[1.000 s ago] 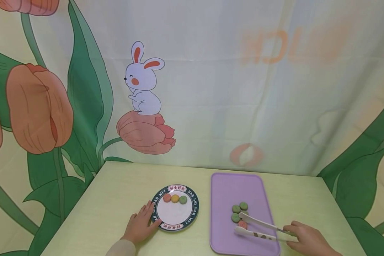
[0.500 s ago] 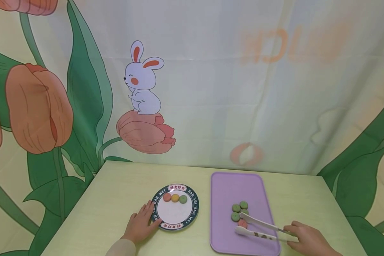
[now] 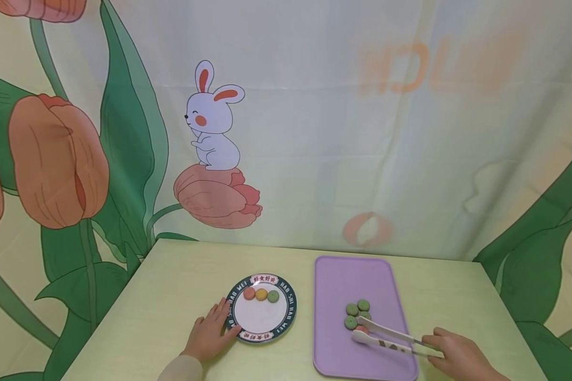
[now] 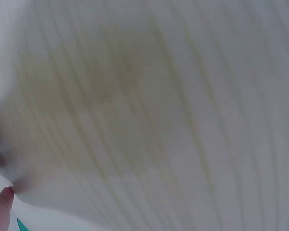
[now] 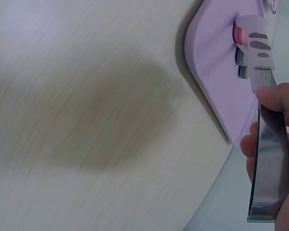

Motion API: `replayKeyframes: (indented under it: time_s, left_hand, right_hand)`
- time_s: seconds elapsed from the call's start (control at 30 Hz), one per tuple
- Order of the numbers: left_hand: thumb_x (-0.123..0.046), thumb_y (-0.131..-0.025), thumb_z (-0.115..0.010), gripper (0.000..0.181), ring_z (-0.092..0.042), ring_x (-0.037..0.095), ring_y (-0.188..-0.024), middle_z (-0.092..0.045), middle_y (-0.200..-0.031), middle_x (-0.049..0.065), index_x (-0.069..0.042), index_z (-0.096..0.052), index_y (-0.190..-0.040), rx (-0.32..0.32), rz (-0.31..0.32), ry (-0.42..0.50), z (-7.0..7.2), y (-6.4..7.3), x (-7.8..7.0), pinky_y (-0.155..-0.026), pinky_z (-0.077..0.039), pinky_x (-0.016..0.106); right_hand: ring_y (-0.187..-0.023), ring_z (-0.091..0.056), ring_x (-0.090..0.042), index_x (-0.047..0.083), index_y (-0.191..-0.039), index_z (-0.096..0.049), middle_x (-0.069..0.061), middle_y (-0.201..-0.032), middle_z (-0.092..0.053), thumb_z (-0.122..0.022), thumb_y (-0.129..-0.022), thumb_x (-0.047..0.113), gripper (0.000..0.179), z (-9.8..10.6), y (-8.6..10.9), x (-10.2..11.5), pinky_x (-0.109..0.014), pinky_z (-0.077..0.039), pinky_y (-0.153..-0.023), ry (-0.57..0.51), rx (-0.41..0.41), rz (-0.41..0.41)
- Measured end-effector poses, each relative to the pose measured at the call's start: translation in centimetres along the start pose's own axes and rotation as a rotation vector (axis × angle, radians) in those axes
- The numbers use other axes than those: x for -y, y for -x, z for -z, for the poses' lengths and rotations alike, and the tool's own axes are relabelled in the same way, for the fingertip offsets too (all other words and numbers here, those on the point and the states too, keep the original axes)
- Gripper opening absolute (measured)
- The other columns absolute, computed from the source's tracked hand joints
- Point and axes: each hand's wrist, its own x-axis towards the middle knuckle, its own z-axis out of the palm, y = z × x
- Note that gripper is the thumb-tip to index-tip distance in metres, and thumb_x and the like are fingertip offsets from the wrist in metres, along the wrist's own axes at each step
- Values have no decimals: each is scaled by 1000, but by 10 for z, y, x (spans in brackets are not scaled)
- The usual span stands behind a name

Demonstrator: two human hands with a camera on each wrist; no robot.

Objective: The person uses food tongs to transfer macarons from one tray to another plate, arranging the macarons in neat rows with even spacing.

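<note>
My left hand (image 3: 209, 333) lies with extended fingers at the left rim of a white plate (image 3: 259, 319) with a dark patterned border. On the plate a pink macaron (image 3: 249, 293), a yellow one (image 3: 261, 295) and a green one (image 3: 273, 296) form a row. My right hand (image 3: 459, 354) grips metal tongs (image 3: 386, 344) with white tips. The tips stand on either side of a pink macaron (image 3: 362, 329) on a purple tray (image 3: 333, 280), partly hiding it. Several green macarons (image 3: 350, 322) sit just behind. In the right wrist view, thumb and fingers (image 5: 277, 97) squeeze the tongs.
Plate and tray stand side by side on a pale wooden table (image 3: 181, 275), with a strip of tabletop between them. A printed curtain (image 3: 305, 159) with a rabbit and tulips hangs behind the table's far edge. Mostly blurred tabletop (image 4: 183, 120) fills the left wrist view.
The near arm of the tongs has moved toward the far arm, so the tips have narrowed around the pink macaron. The left hand and the plate have stayed put.
</note>
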Motion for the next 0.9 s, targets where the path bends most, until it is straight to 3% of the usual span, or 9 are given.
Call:
replayKeyframes:
  time_s: [0.6, 0.9]
  left_hand:
    - [-64, -81, -38, 79, -25, 31, -132, -23, -147, 7, -11, -27, -140, 9, 7, -2, 1, 0, -1, -99, -25, 59]
    - [-63, -81, -39, 79, -25, 31, -132, -24, -146, 7, -10, -28, -139, 12, 5, 1, 4, 2, -3, -99, -24, 59]
  right_hand:
    - [-54, -29, 2, 9, -95, -66, 10, -70, -45, -70, -71, 18, 26, 9, 0, 5, -17, -29, -47, 24, -42, 18]
    - [-53, -28, 2, 14, -91, -66, 13, -67, -41, -72, -68, 17, 24, 17, -3, 5, -15, -27, -45, 91, -157, 50]
